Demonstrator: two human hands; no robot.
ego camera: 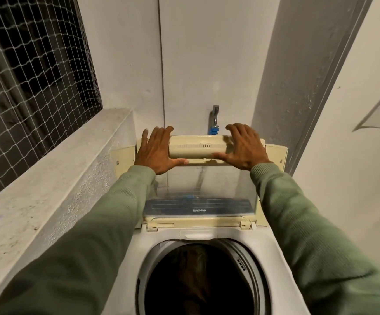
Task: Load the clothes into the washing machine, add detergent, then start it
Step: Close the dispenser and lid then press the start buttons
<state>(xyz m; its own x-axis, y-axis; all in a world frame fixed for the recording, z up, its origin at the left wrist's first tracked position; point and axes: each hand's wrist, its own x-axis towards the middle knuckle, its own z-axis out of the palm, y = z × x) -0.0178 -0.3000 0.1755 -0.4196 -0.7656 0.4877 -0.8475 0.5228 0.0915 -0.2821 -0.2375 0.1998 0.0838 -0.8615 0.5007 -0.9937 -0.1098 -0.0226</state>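
Clothes (198, 273) lie dark inside the drum of the washing machine (282, 264) below you. Left to right: your left hand (156, 151) lies flat, fingers spread, on the raised lid (198, 146) at its cream top edge; your right hand (244, 147) rests likewise, spread wide, gripping nothing.

The washing machine (275, 258) stands open, with dark clothes (198, 280) lying in its drum.
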